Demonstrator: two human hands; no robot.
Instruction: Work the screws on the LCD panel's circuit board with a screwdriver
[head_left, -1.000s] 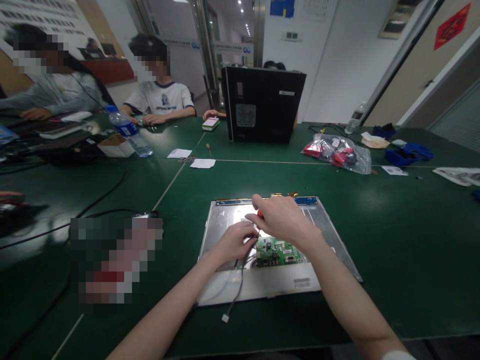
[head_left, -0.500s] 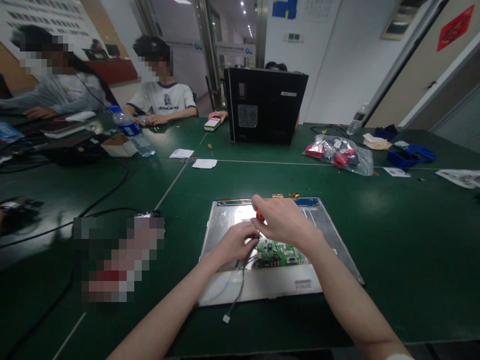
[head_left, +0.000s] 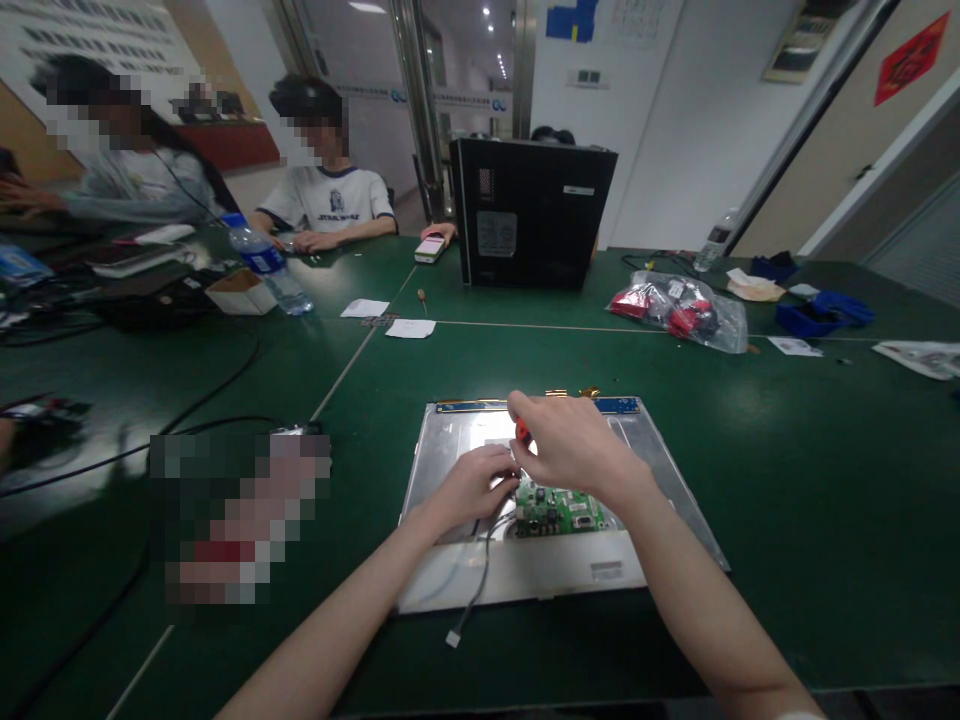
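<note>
A flat display panel (head_left: 671,490) lies on the table with its metal back facing up. A green circuit board (head_left: 559,510) sits on its middle. My right hand (head_left: 577,445) is wrapped round the red-orange handle of what looks like a screwdriver (head_left: 522,431), held upright above the board's upper left corner. Just below it, the fingers of my left hand (head_left: 480,482) are pinched together at that corner. Whatever they grip, and the tool's tip, are hidden. A thin grey cable (head_left: 486,570) with a white plug runs from near the board over the panel's front edge.
A black computer case (head_left: 536,215) stands at the back. On the right are a clear bag with red items (head_left: 682,310) and a blue case (head_left: 821,315). Left lie a water bottle (head_left: 266,262), an open box (head_left: 240,292) and black cables (head_left: 217,385). Two people sit behind.
Both my hands hold almost the same pose at the board's corner. The view has shifted very slightly. At the far left, a seated person's hand has moved left and up.
</note>
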